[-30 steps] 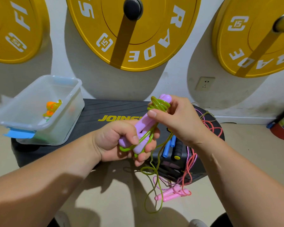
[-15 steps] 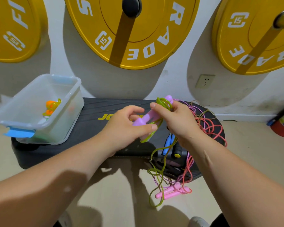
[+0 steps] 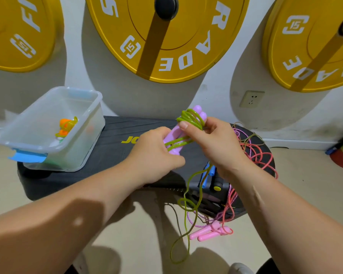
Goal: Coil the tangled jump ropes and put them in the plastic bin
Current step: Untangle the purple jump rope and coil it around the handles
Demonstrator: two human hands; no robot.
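Glossy green cord [image 3: 190, 116] loops round two smooth lilac handles [image 3: 173, 133] at frame centre. The left hand [image 3: 156, 153] grips their lower ends, fingers closed further than half a second earlier; the right hand [image 3: 216, 143] pinches the upper loops. The translucent rectangular plastic bin [image 3: 91, 135] stands at frame left on the ribbed black worktop [image 3: 111, 161].

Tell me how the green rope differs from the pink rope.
The green rope has purple handles, gripped by the left hand and right hand; the pink rope is unheld. The green rope is partly wound round its handles; the pink rope dangles tangled. Both are jump ropes.
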